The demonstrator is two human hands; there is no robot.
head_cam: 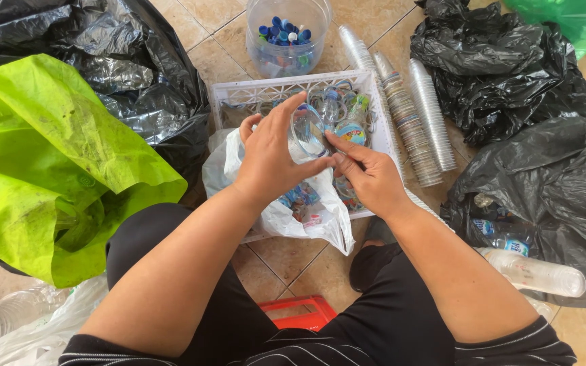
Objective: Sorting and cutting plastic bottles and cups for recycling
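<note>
Clear plastic cup [306, 132] pinched between left hand [269, 159] fingers; right hand [371, 177] fingers pinching its rim.

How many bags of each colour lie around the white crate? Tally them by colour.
Black bags: 3
Green bags: 2
White bag: 1, under the hands, left and right
Total: 6

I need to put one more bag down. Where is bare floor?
Bare tile lies between the black plastic bags and the clear tub of blue caps. Around the white lattice crate and stacked clear cups it is crowded.
</note>
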